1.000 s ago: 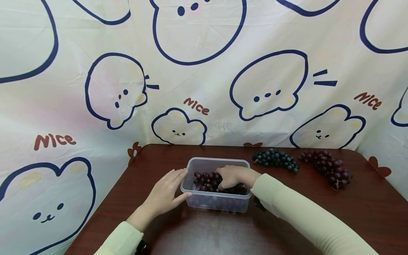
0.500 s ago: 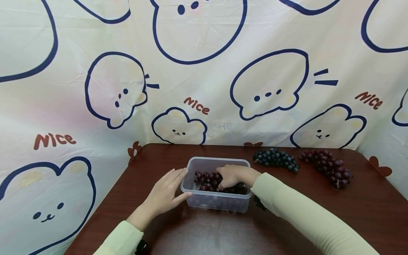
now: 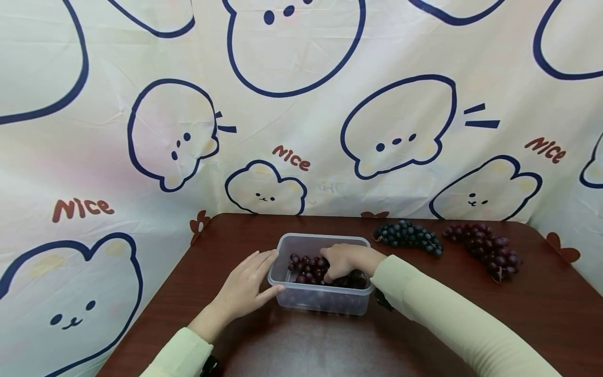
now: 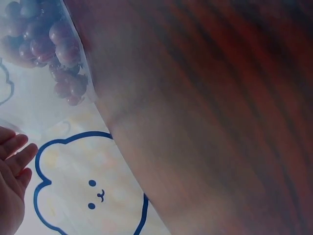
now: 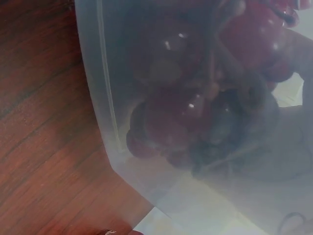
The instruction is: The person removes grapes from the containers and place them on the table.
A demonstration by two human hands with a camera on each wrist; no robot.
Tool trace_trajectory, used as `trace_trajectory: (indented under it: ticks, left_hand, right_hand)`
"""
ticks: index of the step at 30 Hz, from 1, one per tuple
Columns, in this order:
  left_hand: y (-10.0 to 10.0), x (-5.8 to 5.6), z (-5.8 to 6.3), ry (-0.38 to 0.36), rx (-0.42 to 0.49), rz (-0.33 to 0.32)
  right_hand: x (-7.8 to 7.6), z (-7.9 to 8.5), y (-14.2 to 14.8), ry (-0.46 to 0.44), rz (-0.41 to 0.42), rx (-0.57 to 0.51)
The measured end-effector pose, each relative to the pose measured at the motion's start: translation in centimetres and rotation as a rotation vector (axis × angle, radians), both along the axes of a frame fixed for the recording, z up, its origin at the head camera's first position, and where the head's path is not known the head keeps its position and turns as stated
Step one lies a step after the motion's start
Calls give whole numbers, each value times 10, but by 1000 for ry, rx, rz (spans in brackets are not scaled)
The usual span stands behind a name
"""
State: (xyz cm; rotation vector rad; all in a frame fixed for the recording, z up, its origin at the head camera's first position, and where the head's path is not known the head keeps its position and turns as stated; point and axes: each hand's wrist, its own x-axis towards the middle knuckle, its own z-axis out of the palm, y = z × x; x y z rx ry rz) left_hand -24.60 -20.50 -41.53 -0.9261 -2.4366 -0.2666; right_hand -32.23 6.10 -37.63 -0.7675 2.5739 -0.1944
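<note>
A clear plastic container [image 3: 325, 305] stands on the table, with a bunch of dark red grapes [image 3: 307, 268] inside it. My right hand [image 3: 347, 261] reaches down into the container and grips the bunch, thumb and fingers bent over it; the fingertips are hidden among the grapes. On the container's left side, my left hand [image 3: 242, 285] rests with fairly straight fingers at the rim, thumb near the front corner. The left wrist view shows the grapes [image 4: 46, 46] blurred through the plastic, with fingers [image 4: 22, 159] alongside. In the right wrist view, grapes [image 5: 171, 117] press close behind the cloudy wall.
A bunch of blue-black grapes [image 3: 407, 235] lies at the back, right of the container. Farther right lies another bunch of red grapes [image 3: 485, 248]. Behind the dark brown table [image 3: 320, 345] hangs a cream cloth [image 3: 320, 125] with bear drawings.
</note>
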Motion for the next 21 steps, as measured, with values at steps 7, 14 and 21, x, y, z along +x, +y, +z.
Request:
trace_trajectory:
  ticks: [7, 14, 21]
  left_hand:
    - [0, 1, 1, 2, 3, -5]
    - [0, 0, 0, 9, 10, -11]
    - [0, 0, -1, 7, 11, -7]
  right_hand:
    - [-2, 0, 2, -8, 5, -3]
    - [-4, -1, 3, -24, 3, -15]
    - [-4, -1, 4, -28, -5, -16]
